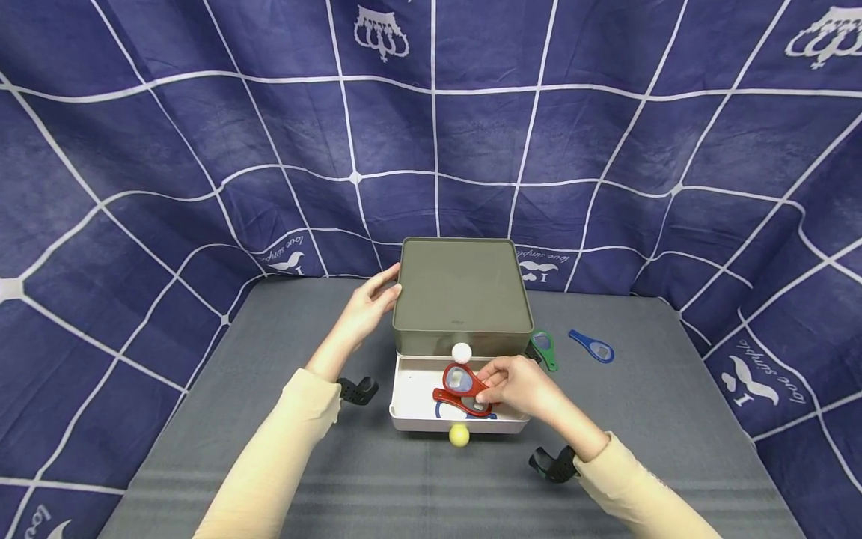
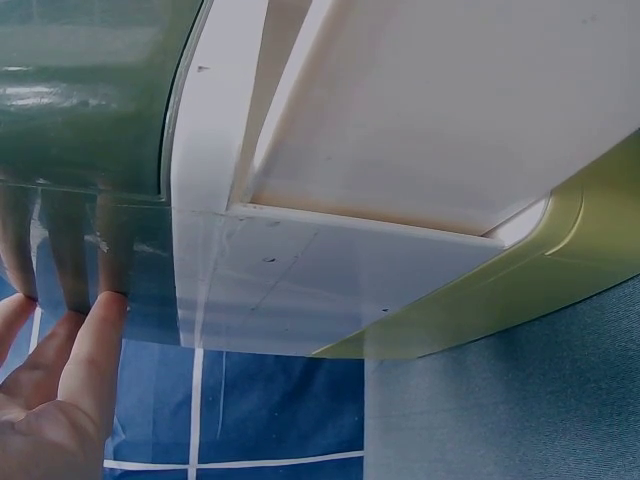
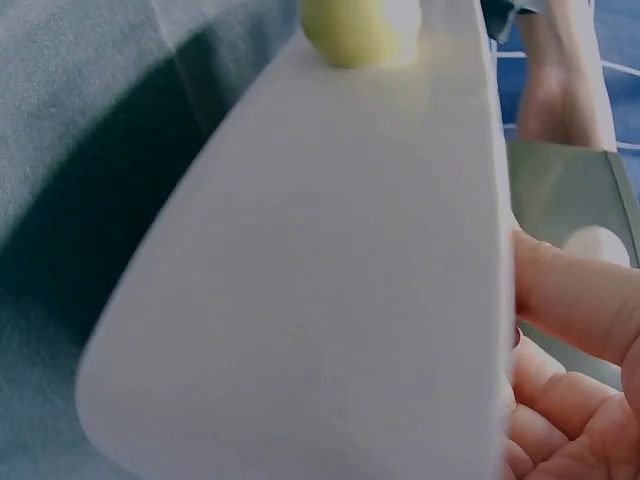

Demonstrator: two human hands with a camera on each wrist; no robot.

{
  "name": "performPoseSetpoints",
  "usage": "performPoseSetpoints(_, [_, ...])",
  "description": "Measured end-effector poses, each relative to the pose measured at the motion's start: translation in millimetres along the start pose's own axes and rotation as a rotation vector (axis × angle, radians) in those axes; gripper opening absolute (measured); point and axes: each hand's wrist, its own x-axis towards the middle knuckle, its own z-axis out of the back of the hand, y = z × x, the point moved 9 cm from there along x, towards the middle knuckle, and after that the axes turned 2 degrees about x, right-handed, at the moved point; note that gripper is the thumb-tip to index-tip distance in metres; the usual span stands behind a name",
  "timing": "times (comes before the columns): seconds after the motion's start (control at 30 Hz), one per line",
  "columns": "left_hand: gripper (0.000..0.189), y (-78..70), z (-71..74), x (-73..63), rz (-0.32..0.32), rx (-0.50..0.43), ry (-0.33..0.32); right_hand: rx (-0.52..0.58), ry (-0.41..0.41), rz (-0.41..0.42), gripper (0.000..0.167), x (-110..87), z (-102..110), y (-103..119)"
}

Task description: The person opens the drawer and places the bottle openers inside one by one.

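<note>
A grey-green box [image 1: 465,284] stands on the table, its lower white drawer [image 1: 412,389] pulled out by a yellow knob [image 1: 459,436] side. My left hand [image 1: 367,307] rests straight fingers [image 2: 92,350] against the box's left side. Over the drawer, my right hand [image 1: 518,383] pinches the handle of a red magnifying glass [image 1: 447,370]. Beneath it in the drawer lie a second red magnifying glass [image 1: 444,397] and a partly hidden blue one [image 1: 439,411]. In the right wrist view, the drawer front [image 3: 300,250] hides the magnifying glasses from sight beside my right hand [image 3: 570,400].
Right of the box, a green magnifying glass [image 1: 552,361] lies beside a dark object partly hidden by my hand. Farther right is a blue magnifying glass [image 1: 584,340]. A white knob [image 1: 461,353] sticks out above the drawer. Blue checked cloth [image 1: 485,135] hangs behind the grey table [image 1: 303,464].
</note>
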Motion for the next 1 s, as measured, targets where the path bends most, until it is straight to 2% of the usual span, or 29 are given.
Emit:
performPoseSetpoints(0.13, [0.051,-0.2,-0.2,0.1,-0.001,0.000,-0.001,-0.027,-0.028,-0.012,0.020,2.1,-6,0])
performPoseSetpoints(0.33, [0.051,1.5,0.3,0.6,-0.001,0.008,-0.007,-0.116,-0.114,-0.032,0.017,6.3,-8,0])
performPoseSetpoints(0.47, [0.051,1.4,0.2,0.3,-0.005,0.006,-0.007,-0.212,-0.157,0.005,0.018,7.1,-10,3])
performPoseSetpoints(0.73, [0.051,0.1,-0.9,0.1,-0.007,0.005,-0.004,-0.390,-0.220,0.134,0.025,0.9,-15,13])
performPoseSetpoints(0.87, [0.051,1.0,-1.0,0.8,-0.006,0.010,-0.004,-0.420,-0.222,0.152,0.025,-1.4,-16,14])
performPoseSetpoints(1.0, [0.051,1.3,-1.1,1.2,-0.007,0.006,-0.003,-0.380,-0.208,0.117,0.024,-5.4,-12,14])
